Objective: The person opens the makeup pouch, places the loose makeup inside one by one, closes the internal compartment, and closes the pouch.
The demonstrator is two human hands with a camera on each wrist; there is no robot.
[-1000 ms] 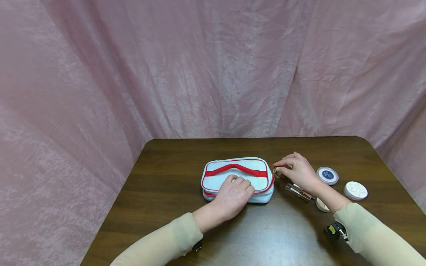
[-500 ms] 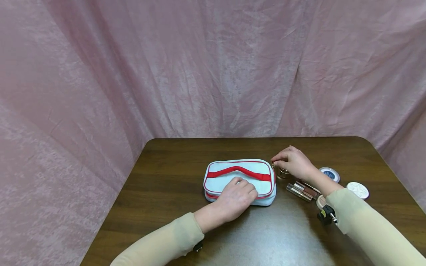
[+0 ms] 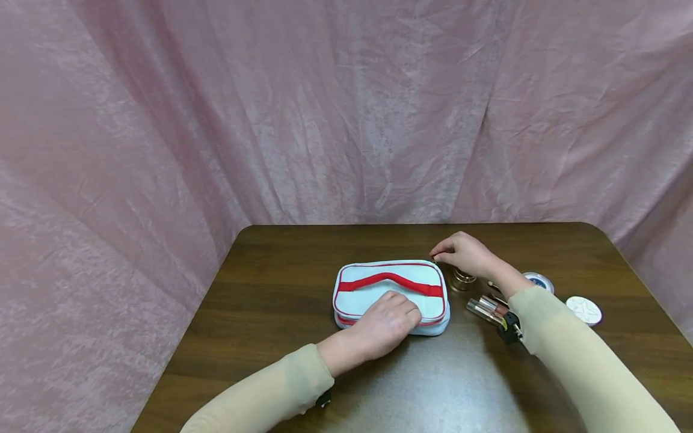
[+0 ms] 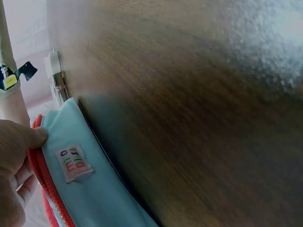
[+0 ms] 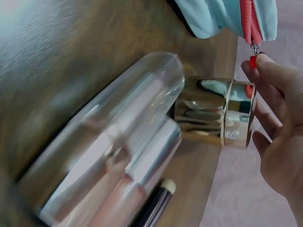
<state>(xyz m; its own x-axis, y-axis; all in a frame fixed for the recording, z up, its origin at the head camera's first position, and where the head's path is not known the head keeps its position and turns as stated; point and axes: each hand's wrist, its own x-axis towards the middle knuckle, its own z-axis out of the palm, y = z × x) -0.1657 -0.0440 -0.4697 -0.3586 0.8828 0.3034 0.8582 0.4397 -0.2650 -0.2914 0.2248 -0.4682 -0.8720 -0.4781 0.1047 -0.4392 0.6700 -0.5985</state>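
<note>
I saw right grip (image 3: 467,255), pinching zipper pull (image 5: 253,62), reach the bag's (image 3: 364,297) far corner, run further along, left grip (image 3: 385,323) holding front edge.

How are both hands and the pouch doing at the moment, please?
Left hand grips pouch at front edge. Right hand pinches red zipper pull, far right corner. Gold container close beside pouch, apparently not blocking.

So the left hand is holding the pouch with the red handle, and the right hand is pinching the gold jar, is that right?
Not quite: the right hand is pinching the red zipper pull, not the gold jar, as the right wrist view shows. The rest stands.
</note>
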